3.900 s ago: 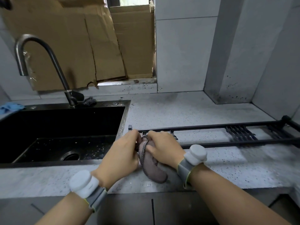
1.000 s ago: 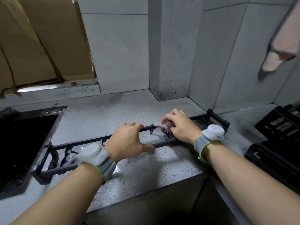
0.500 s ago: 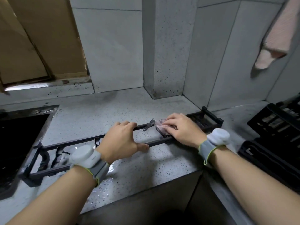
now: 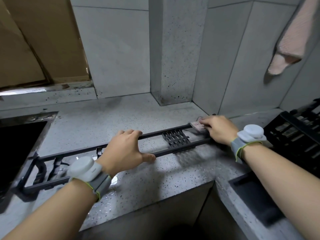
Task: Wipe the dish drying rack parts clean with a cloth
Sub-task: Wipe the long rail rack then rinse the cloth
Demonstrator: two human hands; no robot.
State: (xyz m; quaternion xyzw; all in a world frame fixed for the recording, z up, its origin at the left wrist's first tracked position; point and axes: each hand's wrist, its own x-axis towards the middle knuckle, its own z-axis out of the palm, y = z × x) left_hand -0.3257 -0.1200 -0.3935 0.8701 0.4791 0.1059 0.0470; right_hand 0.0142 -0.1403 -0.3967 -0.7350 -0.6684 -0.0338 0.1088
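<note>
Steadying the rack [image 4: 155,154] flat on the worktop [image 4: 103,125], our left hand [image 4: 124,151] curls over its far rail — our right hand [image 4: 217,129] pinches the cloth [image 4: 196,127] against the rack's right end.

Rack frame's [image 4: 155,134] right end under cloth [image 4: 197,126] — second rack [image 4: 294,134] edge-cropped

— What did the person have on?

— Both forearms were bare, no sleeves. The left hand [image 4: 124,151] and right hand [image 4: 218,129] were ungloved.

— Anything on the wrists?

— Each wore a grey fabric strap edged in lime green, topped by a rounded, pale grey puck. The left wrist device [image 4: 83,168] sat at eight o'clock, the right wrist device [image 4: 251,134] at three.
</note>
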